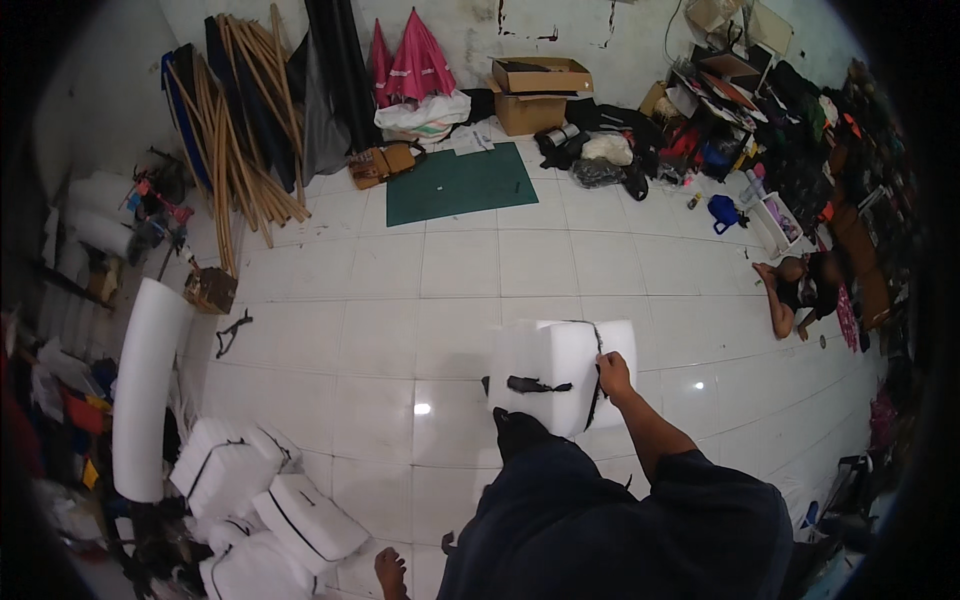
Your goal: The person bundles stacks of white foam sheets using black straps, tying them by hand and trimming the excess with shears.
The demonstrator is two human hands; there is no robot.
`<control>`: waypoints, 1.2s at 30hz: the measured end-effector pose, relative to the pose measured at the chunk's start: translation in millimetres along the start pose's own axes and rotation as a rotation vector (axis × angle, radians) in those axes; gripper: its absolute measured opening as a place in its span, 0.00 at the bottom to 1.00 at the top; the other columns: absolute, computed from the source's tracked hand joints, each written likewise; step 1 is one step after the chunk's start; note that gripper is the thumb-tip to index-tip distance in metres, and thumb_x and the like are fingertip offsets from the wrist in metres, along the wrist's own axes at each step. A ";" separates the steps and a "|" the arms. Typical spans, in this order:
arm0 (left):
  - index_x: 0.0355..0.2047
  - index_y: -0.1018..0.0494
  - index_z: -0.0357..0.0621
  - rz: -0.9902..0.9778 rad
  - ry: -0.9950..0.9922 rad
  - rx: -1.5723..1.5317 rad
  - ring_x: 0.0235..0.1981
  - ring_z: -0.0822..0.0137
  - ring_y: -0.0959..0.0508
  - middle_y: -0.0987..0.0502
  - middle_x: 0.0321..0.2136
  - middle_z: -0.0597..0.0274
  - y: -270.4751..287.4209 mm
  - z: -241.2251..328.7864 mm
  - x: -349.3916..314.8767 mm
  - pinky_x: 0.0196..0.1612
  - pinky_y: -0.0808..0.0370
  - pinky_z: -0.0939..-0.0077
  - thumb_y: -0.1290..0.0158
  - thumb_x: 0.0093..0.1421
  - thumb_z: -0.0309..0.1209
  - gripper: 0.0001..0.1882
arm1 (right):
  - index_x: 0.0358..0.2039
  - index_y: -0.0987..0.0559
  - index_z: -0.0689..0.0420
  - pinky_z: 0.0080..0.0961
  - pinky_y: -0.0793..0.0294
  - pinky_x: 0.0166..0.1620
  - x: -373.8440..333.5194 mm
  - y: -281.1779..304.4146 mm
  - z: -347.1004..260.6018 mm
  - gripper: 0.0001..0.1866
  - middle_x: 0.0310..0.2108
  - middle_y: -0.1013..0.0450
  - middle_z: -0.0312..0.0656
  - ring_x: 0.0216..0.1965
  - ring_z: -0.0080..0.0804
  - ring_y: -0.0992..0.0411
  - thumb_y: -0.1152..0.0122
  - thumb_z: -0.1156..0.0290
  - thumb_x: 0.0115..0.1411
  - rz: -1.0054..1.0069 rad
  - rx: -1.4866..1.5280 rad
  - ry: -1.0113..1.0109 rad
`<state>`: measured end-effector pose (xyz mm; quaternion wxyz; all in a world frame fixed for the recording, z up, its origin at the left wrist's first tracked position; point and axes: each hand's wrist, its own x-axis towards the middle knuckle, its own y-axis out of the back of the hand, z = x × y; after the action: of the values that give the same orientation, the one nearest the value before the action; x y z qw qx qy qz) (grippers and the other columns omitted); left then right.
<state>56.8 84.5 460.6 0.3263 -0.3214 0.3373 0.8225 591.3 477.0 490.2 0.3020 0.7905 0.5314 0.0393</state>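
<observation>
My right hand (615,378) is closed on a black strap (592,405) that runs around a white foam-like bundle (568,368) in front of my legs. A dark strip of cloth (535,385) lies across the bundle's near-left part. My left hand (391,572) hangs low at the lower edge, its fingers loosely bent and apart, with nothing seen in it. Closest to that hand is a strapped white bundle (308,515), part of a heap of similar bundles on the floor.
A tall white roll (146,400) stands at the left. Wooden poles (235,140) lean on the back wall, near a green mat (465,185) and a cardboard box (535,95). At the right a person (808,285) sits low beside piled goods. A black strap (235,330) lies on the tiles.
</observation>
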 end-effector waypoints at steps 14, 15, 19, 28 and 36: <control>0.50 0.32 0.40 -0.206 0.129 0.275 0.36 0.59 0.25 0.25 0.35 0.54 -133.8 210.8 103.2 0.37 0.25 0.65 0.51 0.61 0.40 0.21 | 0.31 0.28 0.66 0.30 0.31 0.32 260.7 -82.8 -110.0 0.15 0.25 0.29 0.45 0.27 0.30 0.32 0.47 0.63 0.60 0.134 -0.054 -0.093; 0.50 0.32 0.39 -0.206 0.105 0.293 0.36 0.59 0.25 0.25 0.35 0.53 -143.8 230.8 111.6 0.38 0.25 0.65 0.51 0.61 0.39 0.21 | 0.32 0.28 0.66 0.32 0.31 0.35 282.0 -87.8 -121.9 0.16 0.27 0.28 0.47 0.29 0.34 0.30 0.47 0.62 0.60 0.147 -0.076 -0.104; 0.50 0.33 0.38 -0.101 0.141 0.141 0.37 0.61 0.26 0.26 0.38 0.51 -192.6 334.0 129.8 0.39 0.26 0.67 0.54 0.63 0.37 0.19 | 0.34 0.28 0.66 0.35 0.29 0.39 367.6 -135.1 -185.5 0.17 0.31 0.26 0.53 0.33 0.43 0.27 0.47 0.61 0.60 0.165 -0.074 -0.107; 0.40 0.28 0.41 -0.183 0.263 0.211 0.28 0.67 0.27 0.25 0.30 0.56 -299.6 491.1 324.1 0.30 0.29 0.70 0.57 0.63 0.37 0.14 | 0.30 0.26 0.68 0.33 0.29 0.36 531.6 -188.7 -246.0 0.17 0.27 0.27 0.50 0.30 0.37 0.28 0.48 0.62 0.60 0.397 -0.018 -0.229; 0.48 0.30 0.44 -0.279 -0.247 0.222 0.33 0.70 0.28 0.26 0.36 0.64 -407.6 865.1 509.2 0.32 0.30 0.77 0.53 0.60 0.36 0.18 | 0.35 0.26 0.67 0.29 0.31 0.34 581.6 -197.3 -322.1 0.18 0.28 0.28 0.45 0.28 0.31 0.32 0.50 0.61 0.60 0.597 0.105 -0.385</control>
<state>-198.6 1136.9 428.3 0.5093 -0.2238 0.3355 0.7602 558.1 1169.6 499.5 0.3309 0.9182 0.2115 -0.0512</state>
